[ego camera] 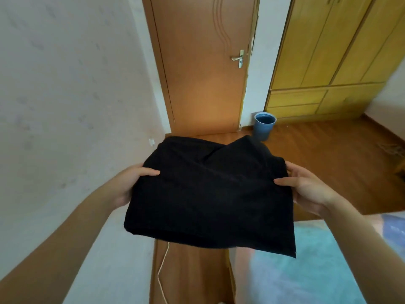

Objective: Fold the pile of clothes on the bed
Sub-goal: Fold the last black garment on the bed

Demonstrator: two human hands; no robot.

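While held in the air above the wooden floor (317,154), the folded black fabric garment (210,194) is pinched at its left edge by the left hand (133,183) and at its right edge by the right hand (306,187), thumbs on top. The light blue bed cover (306,270) lies below right.

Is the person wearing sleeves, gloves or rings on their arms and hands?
No. Both forearms are bare as far as the picture shows, with no sleeve edge in sight. The left hand and right hand have no gloves, and no rings, watch or bracelets can be seen. Fingernails look short and unpainted where visible.
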